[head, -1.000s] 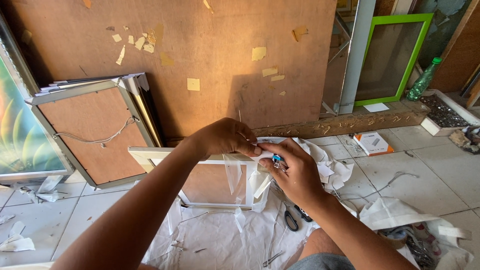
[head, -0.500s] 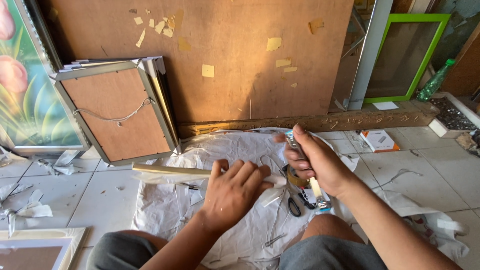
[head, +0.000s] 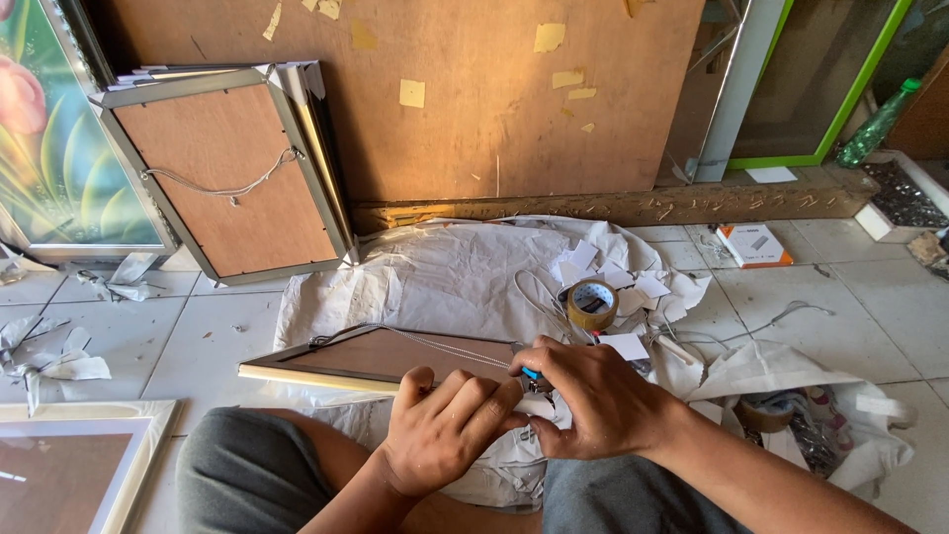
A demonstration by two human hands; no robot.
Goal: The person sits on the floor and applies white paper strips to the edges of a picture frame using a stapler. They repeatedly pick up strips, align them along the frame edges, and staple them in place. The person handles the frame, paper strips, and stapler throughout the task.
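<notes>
- Frame (head: 381, 358) lies face down on crumpled white paper (head: 445, 277) spread over the tiled floor (head: 198, 326), just ahead of the person's knees, brown backing board up.
- Left hand (head: 440, 435) presses flat on the frame's near edge, fingers spread and loose; it pins the frame and clasps nothing.
- Right hand (head: 603, 405) is curled tight around a small tool with a blue handle (head: 531, 374), of which only the tip shows; its kind cannot be told. The working end meets the frame's right corner, where the two hands touch.
- A thin hanging wire (head: 445, 346) runs across the backing toward that corner.
- Handling, as a judgement: the frame looks light and stiff, narrow mouldings, thin board back. Any glass would lie underneath, out of sight, so it is likely fragile. Best held by the rails, pressure kept on the moulding and off the board centre. The paper beneath may let it slide; the pinning hand counters that.
- The wire looks limp and springy, easy to snag.
- Tape roll (head: 592, 303) sits on the paper just beyond the right hand, white paper scraps (head: 633, 287) around it.
- Another backed frame (head: 232, 168) with a string leans against the plywood sheet (head: 474, 99) at left.
- Small orange box (head: 753, 244) lies on the floor at right, well apart.
</notes>
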